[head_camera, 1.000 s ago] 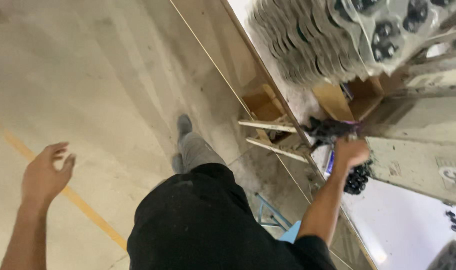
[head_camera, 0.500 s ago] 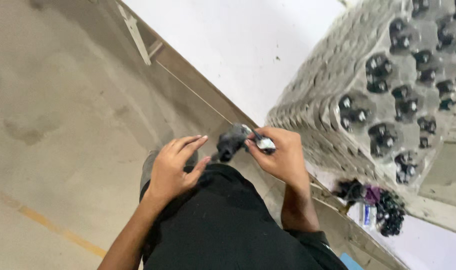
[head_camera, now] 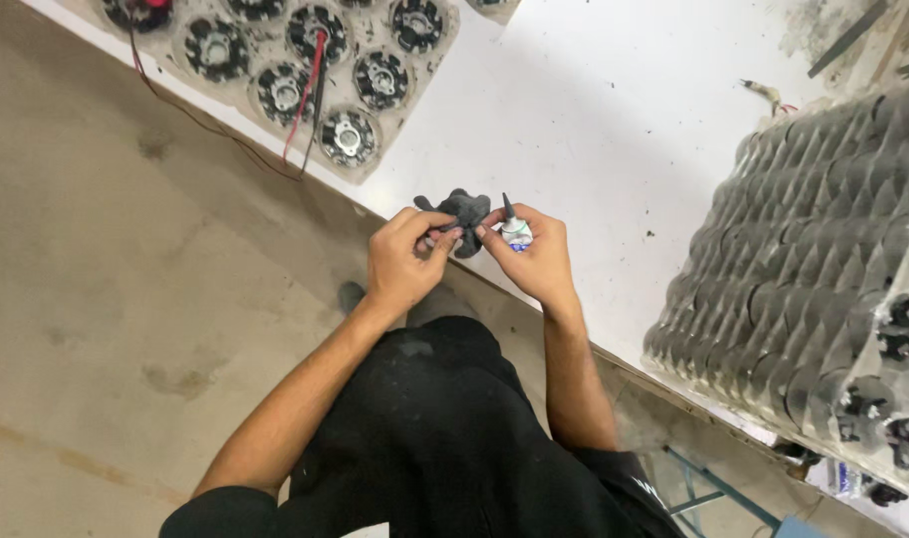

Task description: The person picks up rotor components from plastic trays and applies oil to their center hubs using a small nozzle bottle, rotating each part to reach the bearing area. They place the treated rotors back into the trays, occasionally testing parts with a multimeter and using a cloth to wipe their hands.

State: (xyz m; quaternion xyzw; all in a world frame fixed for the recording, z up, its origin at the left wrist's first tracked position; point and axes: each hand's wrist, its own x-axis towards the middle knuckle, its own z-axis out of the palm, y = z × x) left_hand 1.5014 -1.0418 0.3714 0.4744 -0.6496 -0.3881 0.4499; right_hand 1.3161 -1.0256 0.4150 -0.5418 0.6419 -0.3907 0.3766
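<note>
From the head view, both hands meet just over the edge of the white table [head_camera: 614, 130]. The left hand [head_camera: 406, 261] pinches a small dark part [head_camera: 464, 209], lobed like a little fan, fingers closed around it. The right hand [head_camera: 534, 259] grips a small glue tube [head_camera: 515, 231] with a thin black nozzle pointing up, and its fingertips touch the part too. Off right, a tall stack of grey moulded trays [head_camera: 803, 249], ridged and shiny. Top left, a flat tray [head_camera: 414, 60] of round black parts, red and black wires [head_camera: 305, 100] trailing across it.
</note>
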